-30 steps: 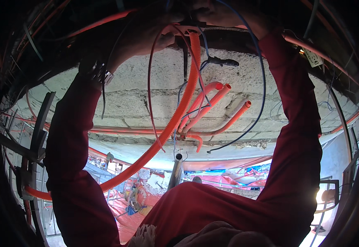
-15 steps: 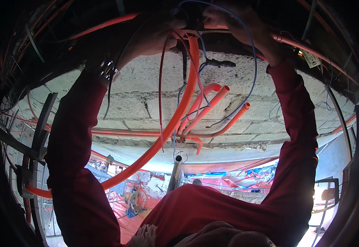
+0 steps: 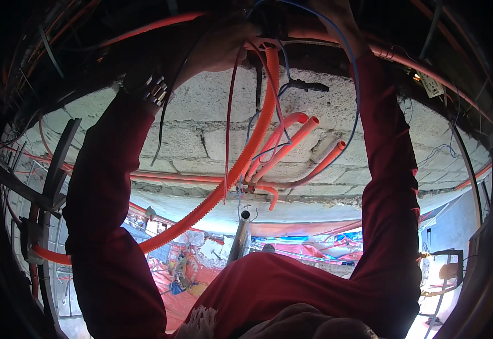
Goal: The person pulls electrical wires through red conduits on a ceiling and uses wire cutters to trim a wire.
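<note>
My left hand [image 3: 221,45] reaches up beside an orange junction box [image 3: 260,44], fingers curled in shadow; what it grips is unclear. My right hand [image 3: 337,20] is raised at the top edge, its fingers hidden. An orange corrugated conduit [image 3: 241,169] curves down from the box to the lower left. A red wire [image 3: 229,118] and a blue wire [image 3: 352,68] hang in loops near my hands, with a black wire [image 3: 162,130] beside my left wrist. A dark taped piece [image 3: 308,85] sits on wires below the box.
A block wall [image 3: 190,135] carries several orange pipes [image 3: 289,144]. Below are a metal pole [image 3: 241,237], red sheeting [image 3: 167,305] and cluttered materials. Dark metal framing [image 3: 54,169] lines the left, a lamp [image 3: 450,268] the lower right. More orange pipes [image 3: 399,56] run overhead.
My right hand and forearm have moved up and inward toward the top edge. The left arm has shifted slightly rightward. The blue wire loop hangs higher and narrower than a second ago.
</note>
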`<state>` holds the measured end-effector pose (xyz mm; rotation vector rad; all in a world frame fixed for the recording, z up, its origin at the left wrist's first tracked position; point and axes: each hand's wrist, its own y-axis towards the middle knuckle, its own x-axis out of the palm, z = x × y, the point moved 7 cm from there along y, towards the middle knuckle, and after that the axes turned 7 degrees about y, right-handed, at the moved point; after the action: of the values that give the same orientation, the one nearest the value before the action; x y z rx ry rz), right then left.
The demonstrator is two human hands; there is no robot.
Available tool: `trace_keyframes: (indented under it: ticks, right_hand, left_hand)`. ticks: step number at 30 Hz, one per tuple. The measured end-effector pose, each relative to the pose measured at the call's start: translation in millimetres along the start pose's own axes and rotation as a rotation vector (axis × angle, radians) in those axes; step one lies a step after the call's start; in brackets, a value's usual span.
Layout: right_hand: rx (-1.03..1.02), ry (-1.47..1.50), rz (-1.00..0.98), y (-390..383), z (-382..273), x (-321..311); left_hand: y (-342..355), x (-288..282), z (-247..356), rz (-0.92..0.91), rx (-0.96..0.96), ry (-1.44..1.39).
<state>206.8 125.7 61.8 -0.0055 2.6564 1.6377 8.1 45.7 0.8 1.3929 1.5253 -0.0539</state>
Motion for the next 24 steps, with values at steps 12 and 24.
trace_keyframes:
  ticks: [12,24]
  right_hand:
    - [-0.450,-0.644,-0.369,-66,-66,9]
    - [-0.526,-0.669,-0.519,-85,-59,13]
  left_hand:
    - [13,-5,18,0.157,0.091,0.096]
    - [13,-7,9,0.201,0.145,0.164]
